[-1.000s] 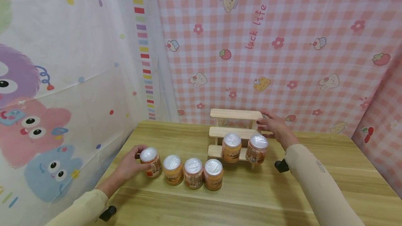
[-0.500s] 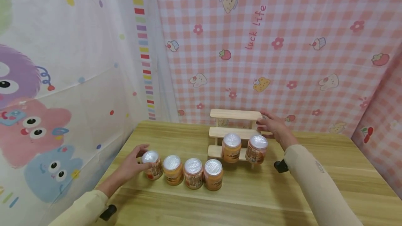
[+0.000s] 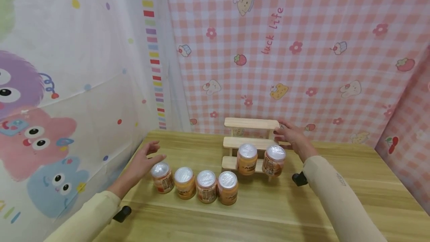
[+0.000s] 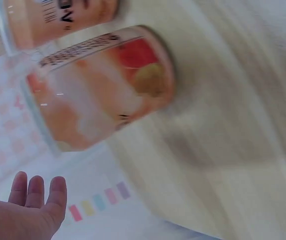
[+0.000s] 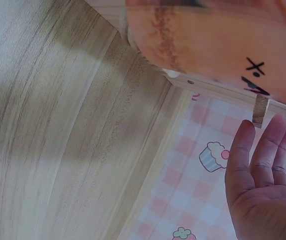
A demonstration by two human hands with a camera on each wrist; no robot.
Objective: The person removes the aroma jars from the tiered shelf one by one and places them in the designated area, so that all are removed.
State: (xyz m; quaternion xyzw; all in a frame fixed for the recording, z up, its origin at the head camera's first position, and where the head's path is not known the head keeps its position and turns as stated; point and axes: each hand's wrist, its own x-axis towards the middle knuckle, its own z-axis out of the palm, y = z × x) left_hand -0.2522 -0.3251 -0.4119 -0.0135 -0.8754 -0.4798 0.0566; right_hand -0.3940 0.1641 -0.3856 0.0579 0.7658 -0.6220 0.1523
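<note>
My left hand (image 3: 138, 165) is raised with fingers spread and nothing in them, just above and behind the leftmost orange-labelled can (image 3: 162, 178). That can stands upright at the left end of a row of silver-lidded cans on the table. In the left wrist view the fingers (image 4: 57, 192) are clear of the can (image 4: 100, 90). At the right end of a small three-step wooden rack (image 3: 250, 143), my right hand (image 3: 295, 139) has its fingertips at the upper steps. In the right wrist view these fingers (image 5: 240, 160) are fairly straight, beside a rack post.
Two more cans stand on the rack's lowest step, a left one (image 3: 247, 160) and a right one (image 3: 274, 161) close below my right hand. A row can (image 3: 227, 188) stands just in front of the rack. Patterned cloths (image 3: 295, 66) hang behind the wooden table (image 3: 268, 216).
The left hand has set the leftmost can slightly right, closer to the row, let go and lifted away from it. The right hand has stayed at the rack.
</note>
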